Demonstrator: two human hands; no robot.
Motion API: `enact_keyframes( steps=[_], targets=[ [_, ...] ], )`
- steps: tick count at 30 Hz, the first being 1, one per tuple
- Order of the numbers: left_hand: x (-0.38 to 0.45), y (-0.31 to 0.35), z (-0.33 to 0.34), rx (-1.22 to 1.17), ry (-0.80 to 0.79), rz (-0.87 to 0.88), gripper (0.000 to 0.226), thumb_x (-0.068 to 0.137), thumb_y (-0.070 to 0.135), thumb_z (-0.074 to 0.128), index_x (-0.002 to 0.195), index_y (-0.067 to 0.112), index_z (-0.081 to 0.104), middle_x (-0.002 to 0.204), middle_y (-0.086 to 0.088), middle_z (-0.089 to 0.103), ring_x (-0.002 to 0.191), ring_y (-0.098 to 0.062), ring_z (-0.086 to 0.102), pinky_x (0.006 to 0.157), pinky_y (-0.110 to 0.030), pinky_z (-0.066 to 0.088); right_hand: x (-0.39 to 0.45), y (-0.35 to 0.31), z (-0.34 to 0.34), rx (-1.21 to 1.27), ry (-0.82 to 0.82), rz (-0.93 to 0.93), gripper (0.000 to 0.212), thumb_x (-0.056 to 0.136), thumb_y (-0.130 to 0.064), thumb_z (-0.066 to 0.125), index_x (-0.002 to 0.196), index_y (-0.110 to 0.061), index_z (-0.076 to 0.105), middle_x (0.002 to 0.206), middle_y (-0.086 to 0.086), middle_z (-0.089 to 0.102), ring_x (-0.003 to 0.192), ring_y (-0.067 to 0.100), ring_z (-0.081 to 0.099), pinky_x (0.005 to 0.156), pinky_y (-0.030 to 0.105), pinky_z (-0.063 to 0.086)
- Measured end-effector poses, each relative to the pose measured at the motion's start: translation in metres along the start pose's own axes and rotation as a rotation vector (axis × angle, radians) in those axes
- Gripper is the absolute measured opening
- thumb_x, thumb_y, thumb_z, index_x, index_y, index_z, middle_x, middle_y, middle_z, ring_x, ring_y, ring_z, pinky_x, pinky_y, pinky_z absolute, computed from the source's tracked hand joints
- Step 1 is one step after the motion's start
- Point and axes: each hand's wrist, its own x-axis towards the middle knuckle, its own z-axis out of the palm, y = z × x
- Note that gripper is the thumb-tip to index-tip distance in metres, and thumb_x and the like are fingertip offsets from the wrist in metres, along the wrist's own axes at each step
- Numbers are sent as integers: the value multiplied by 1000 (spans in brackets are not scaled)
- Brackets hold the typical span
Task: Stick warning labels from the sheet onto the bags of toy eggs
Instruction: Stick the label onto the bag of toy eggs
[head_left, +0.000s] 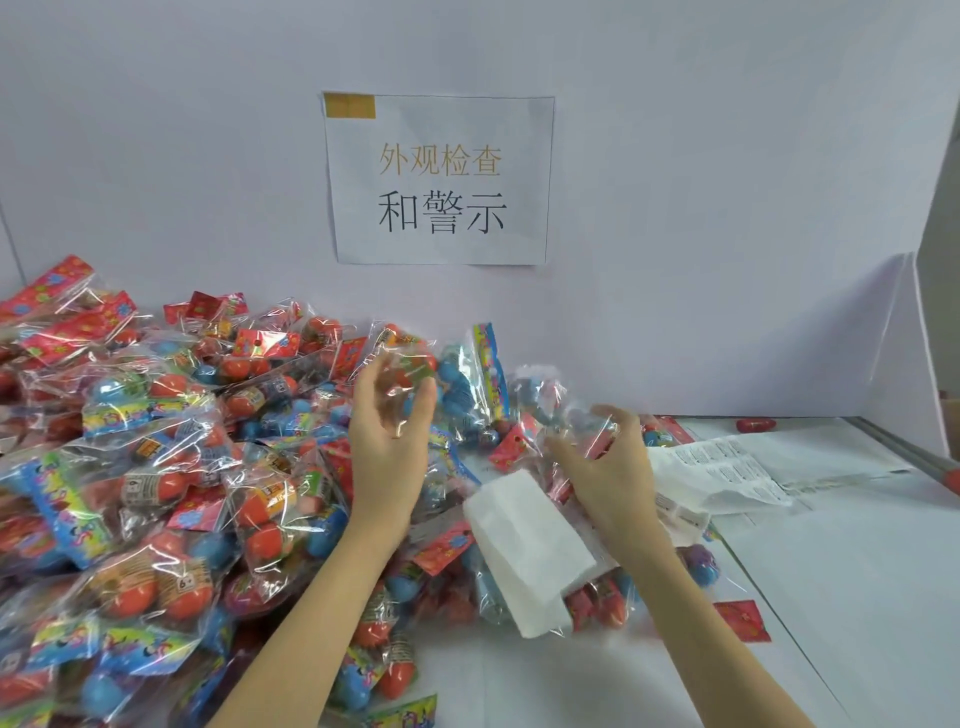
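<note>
Two bags of toy eggs are up off the heap (156, 467), one gripped by the left hand (387, 447), one by the right hand (605, 467) beside the label sheet (722, 475); slippery film could slide free.

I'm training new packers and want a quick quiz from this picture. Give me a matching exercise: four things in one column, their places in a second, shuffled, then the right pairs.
Things:
1. paper sign
2. label sheet
3. left hand
4. loose red egg

Places:
A. lying flat on the table, right of the hands
B. taped to the back wall
C. alone by the far wall, at the right
D. raised over the pile, gripping a bag of eggs

Pairs: 1-B, 2-A, 3-D, 4-C
</note>
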Motion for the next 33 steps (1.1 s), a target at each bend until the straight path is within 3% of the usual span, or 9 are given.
enact_keyframes(
  steps=[4, 7, 11, 13, 15, 19, 23, 29, 33],
  targets=[
    [-1, 1, 0, -97, -25, -77, 44, 94, 50, 67, 135, 38, 58, 128, 16, 68, 125, -5, 62, 111, -37, 51, -6, 3, 9, -406, 24, -245, 108, 80, -27, 92, 163, -22, 24, 155, 11, 31, 137, 29, 38, 113, 41, 37],
    [-1, -2, 0, -98, -90, -99, 50, 95, 48, 70, 141, 34, 57, 130, 9, 68, 124, -10, 64, 110, -40, 53, -7, -3, 8, -355, 92, -464, 50, 95, -22, 77, 142, -21, 60, 168, 2, 31, 148, 33, 40, 125, 52, 28],
    [-1, -4, -1, -88, -213, -102, 49, 92, 38, 78, 138, 39, 59, 131, 11, 69, 124, -5, 64, 101, -23, 54, -14, -15, 5, 30, -30, -404, 26, 110, -34, 49, 118, -39, 73, 119, -24, 72, 115, 9, 68, 116, 51, 41],
    [-2, -4, 1, -100, -305, -136, 47, 90, 32, 79, 133, 41, 61, 129, 11, 70, 125, -5, 64, 101, -25, 55, -16, -17, 3, 185, -147, -333, 34, 107, -44, 48, 109, -26, 78, 80, -9, 76, 74, 17, 70, 75, 39, 59],
    [-4, -4, 3, -109, -413, -141, 42, 91, 27, 78, 129, 37, 64, 125, 8, 73, 122, -9, 67, 100, -28, 56, -17, -17, 3, 247, -177, -315, 33, 103, -44, 58, 100, -18, 78, 62, 0, 68, 52, 19, 59, 50, 31, 50],
    [-5, 1, 5, -45, -427, -105, 17, 97, 40, 74, 113, 37, 74, 114, 11, 76, 111, -4, 69, 92, -13, 51, -13, -14, 4, 363, -191, -253, 14, 96, -29, 73, 100, -18, 81, 85, -1, 81, 79, 9, 77, 66, 16, 55],
    [-4, -4, 4, -54, -277, -152, 19, 98, 43, 67, 101, 32, 82, 100, 7, 79, 100, -9, 73, 88, -20, 56, -11, -12, 4, 322, -195, -246, 22, 98, -29, 73, 94, -11, 83, 56, -18, 66, 48, -4, 57, 54, 5, 41],
    [-3, -2, 5, -142, -230, -259, 16, 100, 35, 69, 98, 31, 85, 99, 0, 81, 100, -15, 77, 83, -24, 61, -12, -14, 4, 404, -208, -148, 30, 97, -38, 69, 106, -14, 84, 51, -14, 60, 48, -1, 51, 58, 10, 42],
    [-3, -2, 3, -38, -202, -131, 23, 95, 43, 69, 105, 28, 83, 107, 6, 76, 103, -4, 69, 91, -16, 53, -11, -11, 4, 65, -45, -424, 43, 96, -45, 70, 67, -14, 72, 58, 2, 48, 58, 12, 38, 58, 22, 34]
  ],
)
